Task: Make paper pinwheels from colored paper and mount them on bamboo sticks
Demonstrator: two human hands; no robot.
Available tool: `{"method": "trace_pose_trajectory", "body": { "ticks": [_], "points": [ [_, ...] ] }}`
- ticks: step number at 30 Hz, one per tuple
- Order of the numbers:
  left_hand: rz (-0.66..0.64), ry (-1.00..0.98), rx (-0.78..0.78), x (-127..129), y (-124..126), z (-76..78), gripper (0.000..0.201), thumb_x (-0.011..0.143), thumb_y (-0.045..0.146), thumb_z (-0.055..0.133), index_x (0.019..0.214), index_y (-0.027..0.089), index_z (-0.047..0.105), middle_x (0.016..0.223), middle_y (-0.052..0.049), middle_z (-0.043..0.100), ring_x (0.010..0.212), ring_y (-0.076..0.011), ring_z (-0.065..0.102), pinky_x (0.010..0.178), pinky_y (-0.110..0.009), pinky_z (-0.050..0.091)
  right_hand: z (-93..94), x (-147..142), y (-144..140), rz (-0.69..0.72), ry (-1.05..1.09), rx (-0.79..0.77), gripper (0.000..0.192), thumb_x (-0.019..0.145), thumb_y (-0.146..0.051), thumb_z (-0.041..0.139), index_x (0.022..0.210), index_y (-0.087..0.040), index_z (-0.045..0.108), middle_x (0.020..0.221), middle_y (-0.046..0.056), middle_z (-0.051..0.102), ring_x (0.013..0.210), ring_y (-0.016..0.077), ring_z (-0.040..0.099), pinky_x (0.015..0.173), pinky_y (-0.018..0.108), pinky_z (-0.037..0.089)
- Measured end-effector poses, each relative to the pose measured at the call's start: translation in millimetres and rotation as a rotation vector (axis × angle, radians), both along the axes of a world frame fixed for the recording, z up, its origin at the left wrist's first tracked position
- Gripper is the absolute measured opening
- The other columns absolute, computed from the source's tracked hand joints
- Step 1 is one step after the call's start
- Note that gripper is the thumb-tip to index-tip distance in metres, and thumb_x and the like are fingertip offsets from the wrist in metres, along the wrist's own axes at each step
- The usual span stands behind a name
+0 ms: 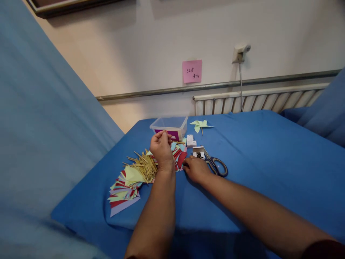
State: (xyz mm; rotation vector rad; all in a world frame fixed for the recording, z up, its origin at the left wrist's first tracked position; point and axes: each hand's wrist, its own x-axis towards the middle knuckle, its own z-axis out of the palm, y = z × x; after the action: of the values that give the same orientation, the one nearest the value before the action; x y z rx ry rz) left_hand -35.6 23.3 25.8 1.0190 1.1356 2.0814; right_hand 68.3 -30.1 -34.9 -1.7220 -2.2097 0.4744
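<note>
1. Left hand point(161, 149) is raised above the stick pile point(142, 167), fingers pinched shut near the clear box point(169, 126); probably on one thin stick, too small to confirm. A loose pinch would drop it back into the heap
2. Right hand point(196, 169) lies flat on the blue counter point(256, 151), fingers curled at the edge of the red paper point(181, 158), holding nothing I can see
3. Scissors point(217, 165) sit just beside the right hand, blades pointing at the small staple box point(198, 153); a sideways sweep could snag them or tip the box
4. Cut paper stack point(124, 190) overhangs the counter's near-left edge; a nudge from the left forearm could slide sheets off
5. Finished pinwheel point(201, 125) is well clear, low risk
</note>
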Motion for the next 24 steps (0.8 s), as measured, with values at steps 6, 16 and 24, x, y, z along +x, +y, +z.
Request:
{"method": "trace_pose_trajectory", "body": {
  "ticks": [6,16,24],
  "points": [
    [-0.035,1.123,-0.129,-31,-20,-18.7,0.026,0.072,0.023,0.064,0.097,0.020,0.069,0.114,-0.009,0.067,0.109,-0.0251,0.058,0.097,-0.039,0.042,-0.3,3,6,0.008,0.065,-0.029,0.024,0.087,-0.025,0.049,0.097,-0.025,0.071,0.101,0.005,0.072,0.092,0.0213,0.065,0.075,0.028,0.042],
    [-0.085,1.749,-0.360,-41,-35,-40.4,0.031,0.080,0.029,0.058,0.109,0.021,0.067,0.132,-0.011,0.056,0.123,-0.0310,0.044,0.101,-0.043,0.032,-7.2,6,13,0.003,0.213,-0.060,0.024,0.085,-0.021,0.049,0.092,-0.023,0.072,0.096,0.002,0.074,0.086,0.0152,0.064,0.072,0.023,0.040],
    [-0.067,1.657,-0.415,-40,-32,-32.5,0.015,0.080,0.017,0.050,0.077,0.019,0.064,0.088,-0.010,0.067,0.088,-0.0229,0.057,0.078,-0.032,0.039,-11.5,-2,22,-0.089,0.332,-0.170,0.022,0.084,-0.022,0.051,0.076,-0.019,0.071,0.076,0.005,0.074,0.069,0.0151,0.066,0.063,0.022,0.043]
  ]
}}
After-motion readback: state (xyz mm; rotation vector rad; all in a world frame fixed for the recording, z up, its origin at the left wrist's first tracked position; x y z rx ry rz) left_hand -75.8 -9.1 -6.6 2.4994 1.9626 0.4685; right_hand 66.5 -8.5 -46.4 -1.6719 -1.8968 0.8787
